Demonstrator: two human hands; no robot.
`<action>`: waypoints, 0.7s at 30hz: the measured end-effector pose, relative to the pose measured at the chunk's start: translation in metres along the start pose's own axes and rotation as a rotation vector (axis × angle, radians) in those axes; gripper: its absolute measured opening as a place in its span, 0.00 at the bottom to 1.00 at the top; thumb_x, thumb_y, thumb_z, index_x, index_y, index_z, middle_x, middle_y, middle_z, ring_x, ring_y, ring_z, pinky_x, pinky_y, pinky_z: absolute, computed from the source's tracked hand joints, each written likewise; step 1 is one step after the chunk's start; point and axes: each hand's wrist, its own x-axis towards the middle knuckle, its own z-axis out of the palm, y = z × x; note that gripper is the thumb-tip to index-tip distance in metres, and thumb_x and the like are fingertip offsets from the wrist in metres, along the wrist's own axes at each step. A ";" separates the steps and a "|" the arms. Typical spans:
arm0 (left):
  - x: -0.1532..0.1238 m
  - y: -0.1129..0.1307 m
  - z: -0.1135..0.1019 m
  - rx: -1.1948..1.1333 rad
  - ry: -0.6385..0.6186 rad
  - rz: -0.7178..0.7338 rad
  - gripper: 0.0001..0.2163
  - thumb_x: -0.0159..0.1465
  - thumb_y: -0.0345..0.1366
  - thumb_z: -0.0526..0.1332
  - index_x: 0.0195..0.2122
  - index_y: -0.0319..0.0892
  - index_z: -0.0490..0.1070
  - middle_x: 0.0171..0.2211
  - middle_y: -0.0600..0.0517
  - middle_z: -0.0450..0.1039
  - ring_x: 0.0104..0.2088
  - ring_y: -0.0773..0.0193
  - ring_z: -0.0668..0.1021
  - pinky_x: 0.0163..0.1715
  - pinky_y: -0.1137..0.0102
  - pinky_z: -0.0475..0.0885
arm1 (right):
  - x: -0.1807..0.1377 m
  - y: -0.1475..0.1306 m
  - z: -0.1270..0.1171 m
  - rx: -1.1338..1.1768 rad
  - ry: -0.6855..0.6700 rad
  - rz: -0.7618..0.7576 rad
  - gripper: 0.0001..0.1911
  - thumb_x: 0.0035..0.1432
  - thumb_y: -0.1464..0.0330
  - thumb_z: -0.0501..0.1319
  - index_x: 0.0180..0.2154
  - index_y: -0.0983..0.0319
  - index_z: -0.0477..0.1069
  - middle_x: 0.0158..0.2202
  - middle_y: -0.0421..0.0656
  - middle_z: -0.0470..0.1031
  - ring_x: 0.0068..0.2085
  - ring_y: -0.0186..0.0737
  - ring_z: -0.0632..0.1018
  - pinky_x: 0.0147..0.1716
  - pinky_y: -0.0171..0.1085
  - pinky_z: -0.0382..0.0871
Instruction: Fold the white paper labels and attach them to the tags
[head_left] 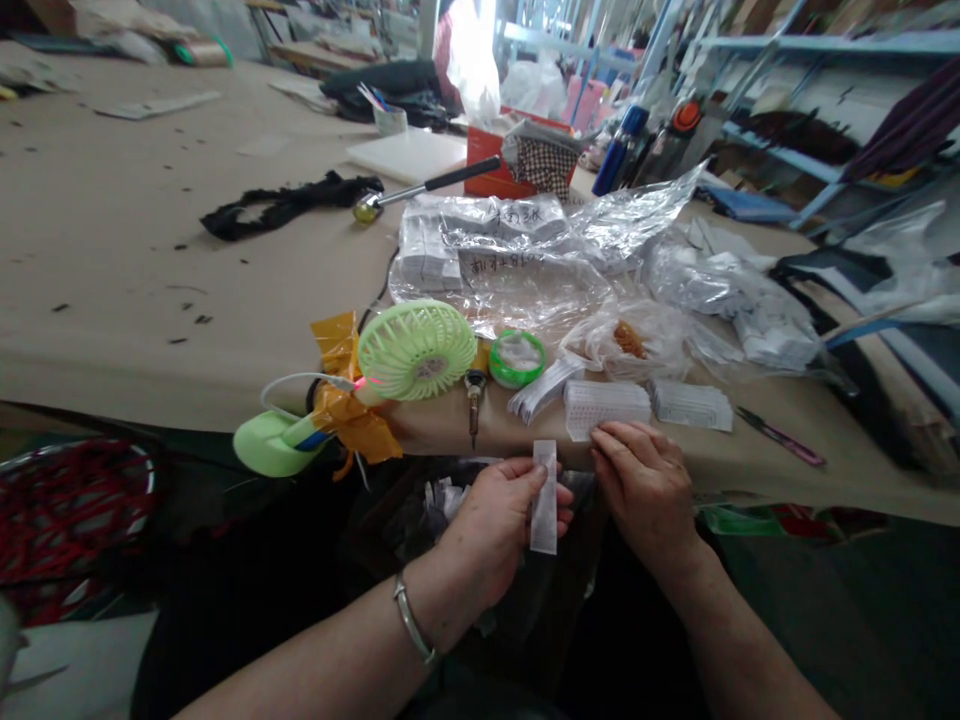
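My left hand [499,525] pinches a narrow white label strip [544,497] upright, just below the table's front edge. My right hand [643,482] reaches up to a stack of white labels [606,406] at the table edge, its fingertips curled on the stack's near side. Two more label stacks lie beside it, one fanned out [541,388] to the left and one flat [691,404] to the right. A metal bangle sits on my left wrist.
A green hand fan [415,350] patched with yellow tape stands left of the labels, next to a green tape roll [517,358]. Clear plastic bags [525,250] of label packs lie behind. Scissors [780,436] rest at the right edge. A hammer [424,187] and black fabric [285,203] lie farther back.
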 end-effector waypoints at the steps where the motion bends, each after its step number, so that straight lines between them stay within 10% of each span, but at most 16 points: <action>1: 0.001 -0.001 0.000 0.008 0.002 0.000 0.05 0.63 0.31 0.57 0.36 0.35 0.70 0.24 0.49 0.74 0.21 0.68 0.75 0.23 0.74 0.71 | -0.001 0.001 0.001 0.024 0.027 -0.002 0.08 0.59 0.72 0.59 0.40 0.62 0.74 0.40 0.45 0.78 0.45 0.45 0.74 0.48 0.44 0.66; 11: 0.002 0.006 0.001 0.070 -0.113 -0.106 0.07 0.61 0.33 0.57 0.35 0.34 0.71 0.25 0.47 0.75 0.20 0.68 0.75 0.24 0.72 0.72 | -0.005 0.000 -0.007 0.426 0.173 0.060 0.09 0.57 0.74 0.60 0.37 0.56 0.75 0.38 0.43 0.78 0.47 0.44 0.75 0.45 0.46 0.71; 21: 0.004 0.002 -0.005 -0.113 -0.293 -0.014 0.06 0.51 0.33 0.64 0.23 0.34 0.72 0.20 0.53 0.68 0.19 0.72 0.67 0.19 0.76 0.61 | -0.008 -0.027 -0.014 0.693 -0.063 -0.208 0.06 0.58 0.71 0.60 0.35 0.56 0.76 0.36 0.41 0.79 0.47 0.42 0.75 0.48 0.47 0.69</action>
